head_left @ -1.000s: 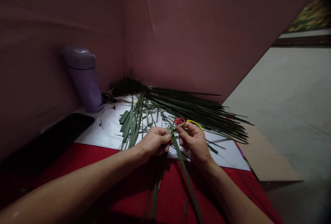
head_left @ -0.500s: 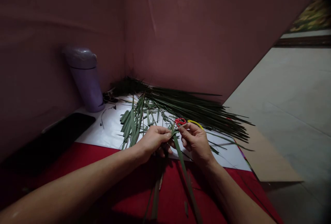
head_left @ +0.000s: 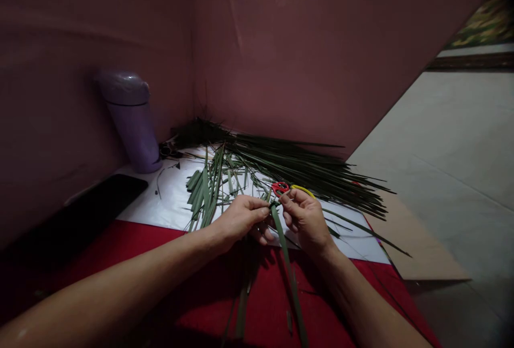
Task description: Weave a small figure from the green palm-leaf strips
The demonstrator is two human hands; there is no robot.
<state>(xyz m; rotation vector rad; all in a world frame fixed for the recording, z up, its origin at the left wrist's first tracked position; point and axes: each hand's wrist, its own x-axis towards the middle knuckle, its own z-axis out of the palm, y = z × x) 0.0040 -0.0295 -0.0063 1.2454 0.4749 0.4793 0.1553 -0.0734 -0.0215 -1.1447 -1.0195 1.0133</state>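
Observation:
My left hand (head_left: 249, 218) pinches the top of some green leaf strips, with one long strip (head_left: 286, 254) hanging down over the red cloth. Close on its right, my right hand (head_left: 304, 217) has its thumb and forefinger pressed together on a thin end of leaf. Just behind the fingers lie scissors with a red handle loop (head_left: 280, 188) and a yellow one (head_left: 303, 191). Cut leaf pieces (head_left: 195, 190) lie to the left on the white sheet (head_left: 172, 203). A large bundle of long dark green leaves (head_left: 305, 168) stretches across the back.
A purple tumbler (head_left: 134, 128) stands at the back left, by the pink wall (head_left: 281, 59). In front of it lies a dark flat object (head_left: 108, 203). Red cloth (head_left: 180, 294) covers the near side, and a brown board (head_left: 421, 246) is at the right.
My right hand's fingertips have drawn slightly lower and closer in on the leaf. The hanging strip has shifted a little, and a long leaf end at the right now reaches farther out.

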